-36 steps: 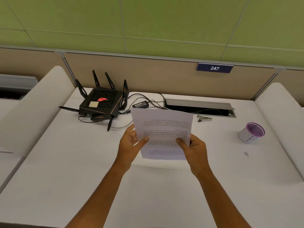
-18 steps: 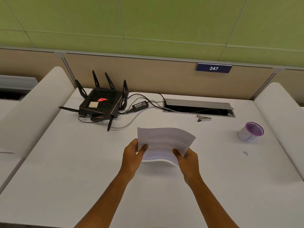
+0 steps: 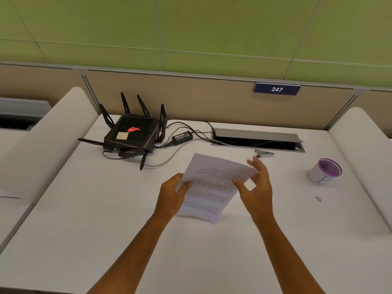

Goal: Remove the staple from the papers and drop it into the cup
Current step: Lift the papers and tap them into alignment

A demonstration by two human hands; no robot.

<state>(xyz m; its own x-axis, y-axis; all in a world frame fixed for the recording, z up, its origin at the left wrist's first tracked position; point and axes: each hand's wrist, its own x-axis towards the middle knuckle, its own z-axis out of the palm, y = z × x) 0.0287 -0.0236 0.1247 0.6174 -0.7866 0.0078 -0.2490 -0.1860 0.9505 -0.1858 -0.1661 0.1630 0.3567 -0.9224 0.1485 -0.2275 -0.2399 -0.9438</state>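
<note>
The printed white papers (image 3: 212, 187) lie low over the middle of the white desk, turned at an angle. My left hand (image 3: 172, 195) pinches their left edge, thumb on top. My right hand (image 3: 255, 187) hovers at their right edge with its fingers spread and nothing in it. A metal staple remover (image 3: 264, 153) lies on the desk just beyond my right fingertips, in front of the cable tray. The white cup with a purple rim (image 3: 324, 171) stands at the right. I cannot make out the staple on the papers.
A black router with antennas (image 3: 132, 132) and its power brick (image 3: 182, 136) and cables sit at the back left. An open cable tray (image 3: 257, 140) runs along the back. A tiny scrap (image 3: 318, 199) lies near the cup. White side dividers (image 3: 42, 145) bound the desk.
The papers came down from upright in both hands to nearly flat over the desk and turned. My right hand let go of them and opened; the left still holds them.
</note>
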